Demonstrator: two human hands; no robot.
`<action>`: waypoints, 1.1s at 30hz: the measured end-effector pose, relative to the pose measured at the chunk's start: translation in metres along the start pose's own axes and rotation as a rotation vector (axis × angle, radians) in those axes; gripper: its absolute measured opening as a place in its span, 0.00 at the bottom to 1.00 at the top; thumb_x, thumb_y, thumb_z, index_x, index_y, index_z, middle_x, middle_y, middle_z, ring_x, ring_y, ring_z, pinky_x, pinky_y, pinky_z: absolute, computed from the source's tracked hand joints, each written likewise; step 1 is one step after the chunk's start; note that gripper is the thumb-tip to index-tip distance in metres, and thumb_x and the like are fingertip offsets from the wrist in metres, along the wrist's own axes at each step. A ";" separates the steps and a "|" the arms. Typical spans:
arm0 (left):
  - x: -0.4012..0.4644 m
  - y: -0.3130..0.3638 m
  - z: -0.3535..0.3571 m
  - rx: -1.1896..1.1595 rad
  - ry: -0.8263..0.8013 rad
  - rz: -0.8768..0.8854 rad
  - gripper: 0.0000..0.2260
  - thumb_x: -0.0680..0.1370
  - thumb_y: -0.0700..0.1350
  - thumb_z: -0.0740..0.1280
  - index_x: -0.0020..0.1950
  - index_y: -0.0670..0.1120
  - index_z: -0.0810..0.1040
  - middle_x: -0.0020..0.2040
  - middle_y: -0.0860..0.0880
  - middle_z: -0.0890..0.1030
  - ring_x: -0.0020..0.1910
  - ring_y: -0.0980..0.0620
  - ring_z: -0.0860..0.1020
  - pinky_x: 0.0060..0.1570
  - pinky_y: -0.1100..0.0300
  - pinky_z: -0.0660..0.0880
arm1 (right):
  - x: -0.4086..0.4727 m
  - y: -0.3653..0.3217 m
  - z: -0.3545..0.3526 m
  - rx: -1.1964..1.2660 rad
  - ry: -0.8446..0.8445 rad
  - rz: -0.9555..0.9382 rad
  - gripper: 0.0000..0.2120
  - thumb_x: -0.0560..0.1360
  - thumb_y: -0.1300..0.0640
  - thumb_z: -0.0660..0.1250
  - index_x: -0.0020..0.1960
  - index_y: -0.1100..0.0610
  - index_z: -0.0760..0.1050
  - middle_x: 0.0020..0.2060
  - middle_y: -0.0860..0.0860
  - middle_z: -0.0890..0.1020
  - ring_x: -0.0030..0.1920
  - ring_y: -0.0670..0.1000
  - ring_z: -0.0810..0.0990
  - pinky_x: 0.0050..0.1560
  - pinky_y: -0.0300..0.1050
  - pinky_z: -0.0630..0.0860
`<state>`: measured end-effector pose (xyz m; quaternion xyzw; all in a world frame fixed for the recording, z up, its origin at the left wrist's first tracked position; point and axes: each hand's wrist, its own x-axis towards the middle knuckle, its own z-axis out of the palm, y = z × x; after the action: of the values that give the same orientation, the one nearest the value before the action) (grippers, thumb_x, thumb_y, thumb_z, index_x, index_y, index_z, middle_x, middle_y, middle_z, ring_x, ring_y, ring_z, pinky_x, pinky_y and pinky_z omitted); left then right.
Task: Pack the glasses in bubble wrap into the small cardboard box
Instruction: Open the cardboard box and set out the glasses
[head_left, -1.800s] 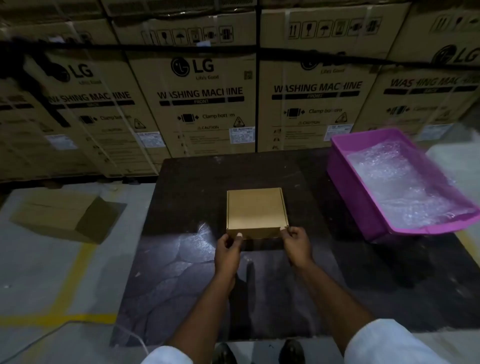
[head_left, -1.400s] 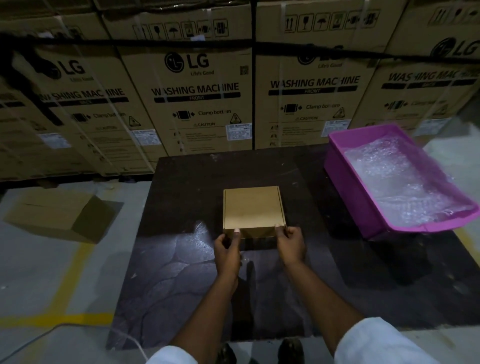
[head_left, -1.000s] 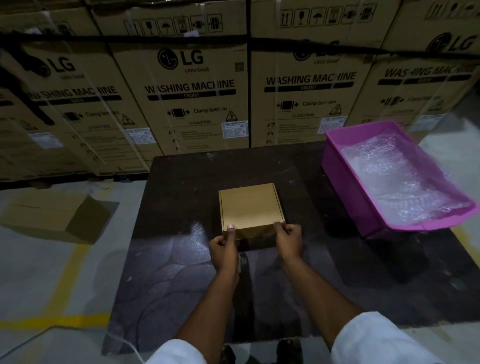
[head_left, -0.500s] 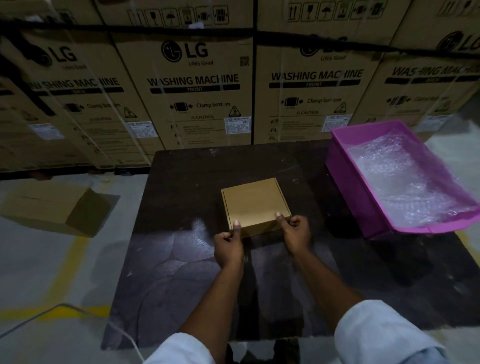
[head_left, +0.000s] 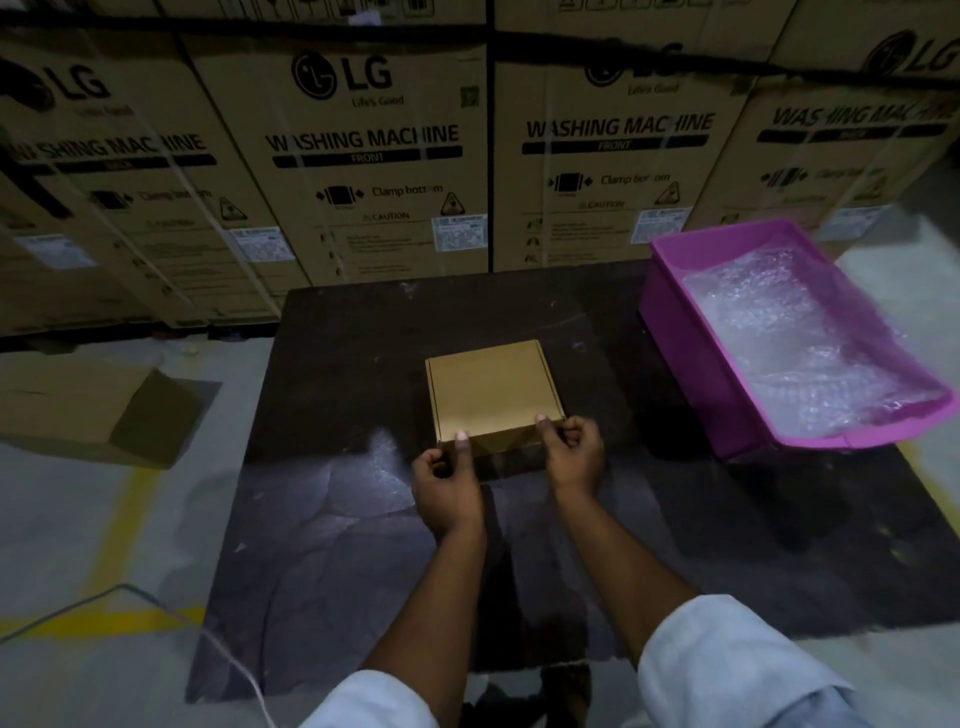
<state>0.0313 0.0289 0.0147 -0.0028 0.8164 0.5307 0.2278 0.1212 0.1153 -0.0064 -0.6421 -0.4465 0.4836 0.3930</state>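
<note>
A small brown cardboard box (head_left: 491, 392) lies closed and flat on the dark table (head_left: 343, 364). My left hand (head_left: 448, 480) pinches the box's near left corner, thumb on the lid. At the near right corner my right hand (head_left: 571, 457) grips the same edge. A pink plastic tub (head_left: 691, 358) at the right holds crumpled bubble wrap (head_left: 795, 338). No glasses are visible; the box's inside is hidden.
Tall washing machine cartons (head_left: 363, 156) wrapped in film form a wall behind the table. An open cardboard box (head_left: 98, 410) lies on the floor at the left, by a yellow floor line (head_left: 124, 519). A thin cable (head_left: 156, 603) crosses the floor near left.
The box has turned slightly clockwise and shifted a little right on the table. Both hands stayed on its near edge throughout.
</note>
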 end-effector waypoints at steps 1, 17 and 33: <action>0.001 0.002 0.001 0.002 0.004 -0.013 0.20 0.72 0.64 0.68 0.51 0.48 0.76 0.48 0.48 0.81 0.46 0.48 0.79 0.42 0.59 0.69 | 0.000 0.001 0.002 0.013 0.010 0.005 0.14 0.68 0.49 0.75 0.40 0.48 0.70 0.46 0.58 0.79 0.43 0.53 0.77 0.44 0.44 0.74; 0.008 0.015 0.005 0.039 -0.012 -0.073 0.21 0.73 0.60 0.70 0.56 0.47 0.72 0.52 0.46 0.80 0.49 0.46 0.77 0.45 0.58 0.67 | -0.001 -0.009 0.012 0.014 0.132 0.073 0.11 0.70 0.51 0.73 0.40 0.51 0.70 0.42 0.54 0.80 0.41 0.53 0.77 0.42 0.41 0.67; 0.014 0.011 0.005 0.093 -0.017 -0.051 0.21 0.71 0.63 0.69 0.52 0.47 0.71 0.50 0.46 0.80 0.49 0.43 0.78 0.44 0.57 0.68 | 0.004 -0.016 0.012 -0.158 0.090 0.054 0.15 0.67 0.42 0.70 0.37 0.49 0.68 0.40 0.48 0.79 0.43 0.53 0.78 0.48 0.47 0.71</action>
<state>0.0185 0.0415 0.0169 -0.0088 0.8378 0.4863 0.2480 0.1073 0.1245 0.0051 -0.7040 -0.4479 0.4280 0.3474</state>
